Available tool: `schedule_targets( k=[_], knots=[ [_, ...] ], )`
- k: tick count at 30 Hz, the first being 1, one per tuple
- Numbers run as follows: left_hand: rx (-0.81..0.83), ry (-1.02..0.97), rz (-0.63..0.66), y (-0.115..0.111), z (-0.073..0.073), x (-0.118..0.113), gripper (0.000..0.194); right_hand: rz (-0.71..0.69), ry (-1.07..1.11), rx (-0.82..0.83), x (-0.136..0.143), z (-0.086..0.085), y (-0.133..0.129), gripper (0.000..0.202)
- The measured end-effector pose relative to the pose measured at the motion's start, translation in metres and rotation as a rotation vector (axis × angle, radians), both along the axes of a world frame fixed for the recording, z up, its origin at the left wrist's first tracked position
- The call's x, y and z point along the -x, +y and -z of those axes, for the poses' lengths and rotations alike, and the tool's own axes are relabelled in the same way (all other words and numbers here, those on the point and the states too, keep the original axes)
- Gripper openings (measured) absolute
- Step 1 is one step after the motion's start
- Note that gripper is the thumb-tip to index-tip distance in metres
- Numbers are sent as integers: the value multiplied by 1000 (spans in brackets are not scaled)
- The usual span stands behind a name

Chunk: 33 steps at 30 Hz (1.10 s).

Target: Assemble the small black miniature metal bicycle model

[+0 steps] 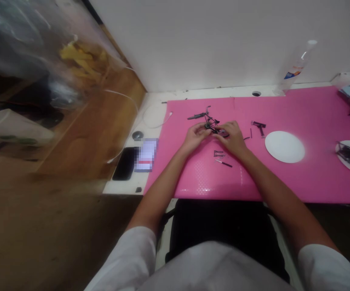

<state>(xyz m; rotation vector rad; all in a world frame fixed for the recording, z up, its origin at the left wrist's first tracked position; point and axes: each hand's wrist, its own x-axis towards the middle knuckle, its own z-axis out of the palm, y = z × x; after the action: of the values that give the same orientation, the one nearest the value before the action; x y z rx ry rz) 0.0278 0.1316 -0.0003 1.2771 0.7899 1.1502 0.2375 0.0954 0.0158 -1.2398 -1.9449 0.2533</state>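
Over the middle of the pink mat [193,173], both hands hold a small black model bicycle [210,121], its front wheel and handlebar pointing away to the upper left. My left hand [195,136] has its fingers closed round the frame's left side. On the right, my right hand [232,136] pinches the rear part, where a dark round piece shows. A small screwdriver [224,163] and some small dark parts [219,154] lie just below the hands. To the right rest a black piece [258,127] and a thin rod [251,133].
A white plate [284,146] lies right of the hands; another plate [347,161] holds black parts at the far right. A clear bottle [297,66] stands at the back. At left are a black phone [123,163], a lit screen [146,155] and a white cable [123,93].
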Motion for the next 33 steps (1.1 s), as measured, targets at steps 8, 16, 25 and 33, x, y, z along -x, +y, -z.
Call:
schedule_targets(
  k=[8, 16, 25, 33],
  knots=[
    [10, -6, -53, 4, 8, -2, 67, -7, 13, -12, 1, 0, -2, 26],
    [-5, 24, -19, 2, 7, 0, 61, 76, 132, 13, 3, 4, -4, 34],
    [-19, 62, -36, -2, -1, -1, 48, 116, 69, -81, 1, 1, -8, 28],
    [-29, 28, 36, 5, 8, -2, 55, 78, 31, -144, 4, 3, -5, 20]
  ],
)
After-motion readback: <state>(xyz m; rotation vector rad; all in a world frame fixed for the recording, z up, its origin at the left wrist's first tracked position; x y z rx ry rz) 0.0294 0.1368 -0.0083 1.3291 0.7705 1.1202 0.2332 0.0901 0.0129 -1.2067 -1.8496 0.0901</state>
